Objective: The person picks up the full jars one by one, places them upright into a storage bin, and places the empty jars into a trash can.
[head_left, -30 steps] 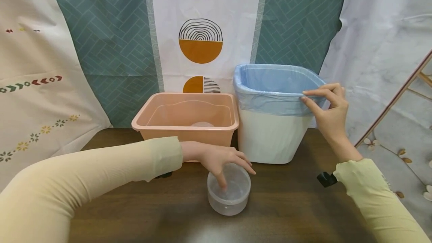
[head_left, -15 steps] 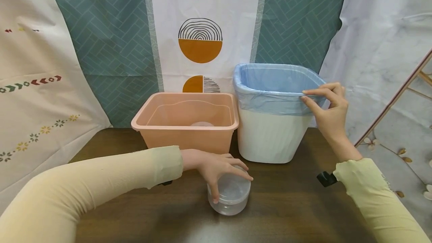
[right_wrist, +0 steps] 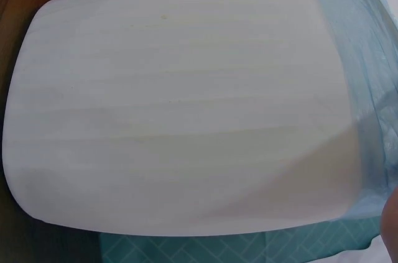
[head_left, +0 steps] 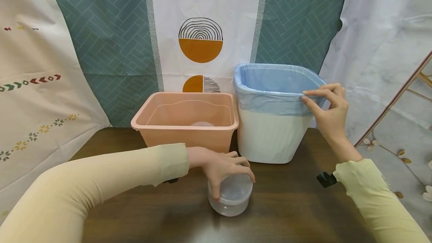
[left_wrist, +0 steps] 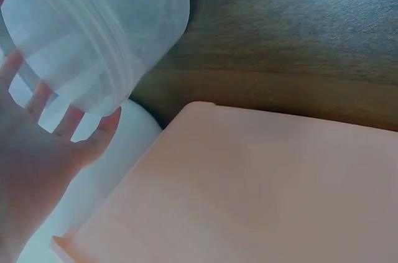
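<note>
A round, see-through plastic container (head_left: 234,194) stands on the table in front of me, its top looking covered by a frosted lid. My left hand (head_left: 221,166) grips it from above, thumb on the left side and fingers along the far and right edge. In the left wrist view several fingertips (left_wrist: 111,121) lie along the container's (left_wrist: 118,33) rim. At the right, my right hand (head_left: 329,110) pinches the rim of a white trash bin (head_left: 270,138) between thumb and fingers, over its blue bag liner (head_left: 276,104). Only a sliver of that hand shows in the right wrist view.
A peach plastic tub (head_left: 185,136) stands behind the left hand, close beside the bin; a pale round thing (head_left: 202,124) shows inside it. The dark wooden table (head_left: 162,216) runs up to a patterned cloth backdrop (head_left: 118,48).
My left hand has come down from over the container, its thumb shifting to the near-left side, and now grips it. The container has moved very slightly right. The right hand stays put.
</note>
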